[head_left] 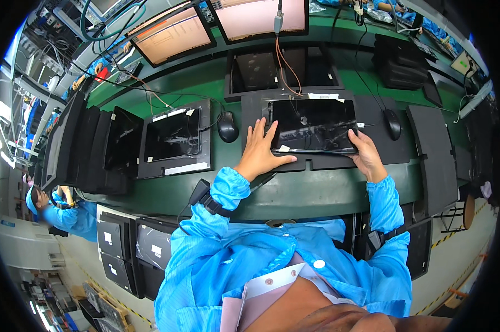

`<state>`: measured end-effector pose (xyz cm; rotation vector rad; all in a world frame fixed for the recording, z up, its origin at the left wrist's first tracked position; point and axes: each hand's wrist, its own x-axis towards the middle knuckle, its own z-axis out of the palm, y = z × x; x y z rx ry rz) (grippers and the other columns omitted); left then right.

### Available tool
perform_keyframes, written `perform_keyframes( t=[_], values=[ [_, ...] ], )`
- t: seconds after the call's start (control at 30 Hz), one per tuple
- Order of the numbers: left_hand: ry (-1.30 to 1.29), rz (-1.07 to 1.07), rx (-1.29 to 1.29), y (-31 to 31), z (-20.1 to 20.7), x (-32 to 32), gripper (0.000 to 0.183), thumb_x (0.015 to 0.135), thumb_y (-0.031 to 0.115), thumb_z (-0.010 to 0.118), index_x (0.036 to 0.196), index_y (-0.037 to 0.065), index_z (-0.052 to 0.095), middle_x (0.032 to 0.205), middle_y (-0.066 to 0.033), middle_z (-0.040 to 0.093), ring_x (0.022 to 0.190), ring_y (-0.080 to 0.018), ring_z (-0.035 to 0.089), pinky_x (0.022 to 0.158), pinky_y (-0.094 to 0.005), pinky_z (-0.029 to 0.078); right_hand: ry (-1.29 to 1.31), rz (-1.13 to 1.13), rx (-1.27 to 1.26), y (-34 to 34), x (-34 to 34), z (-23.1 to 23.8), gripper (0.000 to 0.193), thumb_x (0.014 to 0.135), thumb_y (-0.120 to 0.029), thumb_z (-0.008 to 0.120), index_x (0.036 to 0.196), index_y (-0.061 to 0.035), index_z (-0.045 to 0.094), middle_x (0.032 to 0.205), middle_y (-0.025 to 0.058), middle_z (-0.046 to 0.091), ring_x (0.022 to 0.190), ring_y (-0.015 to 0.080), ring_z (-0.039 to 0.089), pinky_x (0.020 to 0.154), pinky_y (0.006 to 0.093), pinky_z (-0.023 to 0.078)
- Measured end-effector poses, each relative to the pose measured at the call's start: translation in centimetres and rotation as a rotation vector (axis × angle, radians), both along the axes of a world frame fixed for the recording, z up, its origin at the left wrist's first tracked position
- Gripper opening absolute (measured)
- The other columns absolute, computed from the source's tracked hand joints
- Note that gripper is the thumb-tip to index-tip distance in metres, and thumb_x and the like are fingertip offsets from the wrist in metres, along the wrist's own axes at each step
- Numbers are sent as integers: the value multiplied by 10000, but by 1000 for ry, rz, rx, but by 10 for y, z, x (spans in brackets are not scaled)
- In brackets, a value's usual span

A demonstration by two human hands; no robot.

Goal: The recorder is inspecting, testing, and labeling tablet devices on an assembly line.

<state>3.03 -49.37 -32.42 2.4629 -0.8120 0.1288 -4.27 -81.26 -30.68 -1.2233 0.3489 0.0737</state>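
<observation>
A black tablet-like screen panel (315, 126) lies on a dark foam pad (311, 162) in front of me, its glossy face up, with small white stickers near its edges. My left hand (260, 150) is at its left edge, fingers spread and the thumb stretched along the near edge. My right hand (367, 156) grips the near right corner, thumb on top and the other fingers curled underneath, partly hidden. A cable with orange wires (287, 69) hangs down to the far edge of the pad.
Left of me, a second panel (172, 134) sits in a foam tray beside a black mouse (228, 127). Another mouse (392, 124) lies at the right. Two monitors (175, 36) stand behind. Stacked black trays (402, 62) are at the far right. A co-worker (67, 213) is at the left.
</observation>
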Motion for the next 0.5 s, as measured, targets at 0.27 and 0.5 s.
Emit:
perform_keyframes(
  t=[0.27, 0.5],
  values=[
    [-55, 2, -10, -1, -14, -2, 957, 738, 548, 835, 1447, 6, 490, 1578, -293, 275, 1493, -437, 240, 1236, -533, 155, 26, 234, -1167, -9, -2, 26, 769, 717, -420, 878, 1219, 86, 589, 818, 98, 591, 736, 211, 602, 633, 343, 473],
    [-82, -22, -39, -7, -13, -4, 846, 817, 492, 783, 1423, -28, 501, 1551, -330, 299, 1479, -458, 264, 1231, -517, 198, -65, 295, -1376, -7, -5, 27, 835, 702, -339, 889, 1321, 95, 534, 917, 168, 612, 827, 325, 613, 729, 401, 495]
  ],
)
